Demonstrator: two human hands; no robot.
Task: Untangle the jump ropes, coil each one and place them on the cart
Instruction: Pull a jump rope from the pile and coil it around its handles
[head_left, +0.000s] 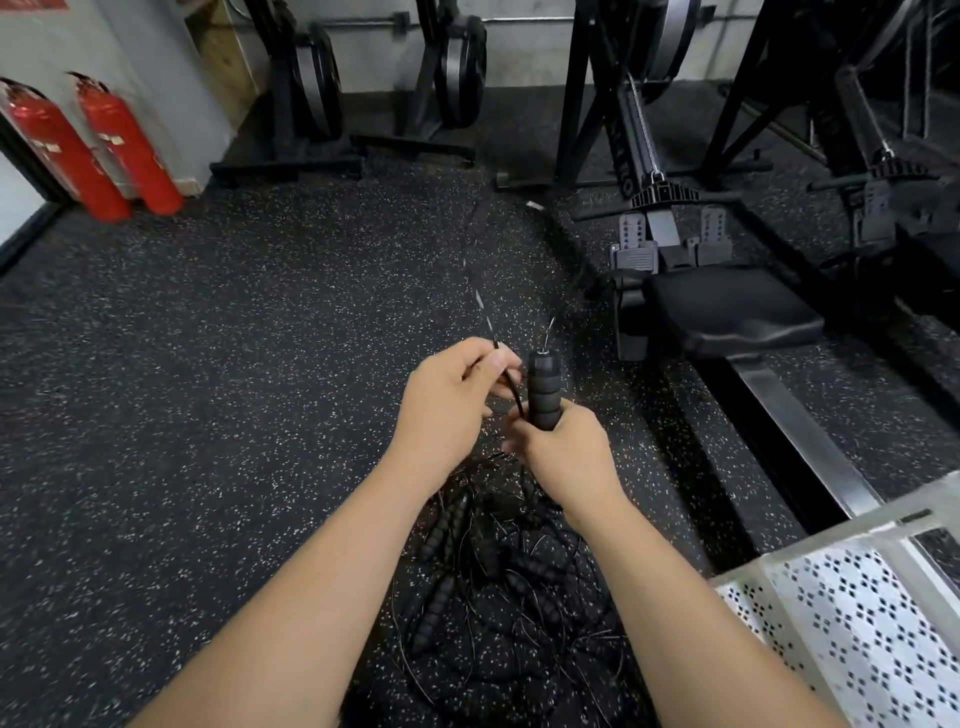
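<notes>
the handle (544, 395) is gripped upright by the right hand (566, 457), a cord (515, 392) pinched alongside by the left hand (447, 400), stretched away forward.

flat, fairly dim indoor light from overhead; the forearms (322, 571) catch it brightly, and shadows on the speckled floor (208, 364) stay soft and faint. centre is sharp, the handle (544, 389) crisp, but the thin rope (491, 328) beyond smears with motion blur. wide-angle bending at the edges: fire extinguishers (98, 150) lean, black machines (649, 130) sink into shadow.
</notes>
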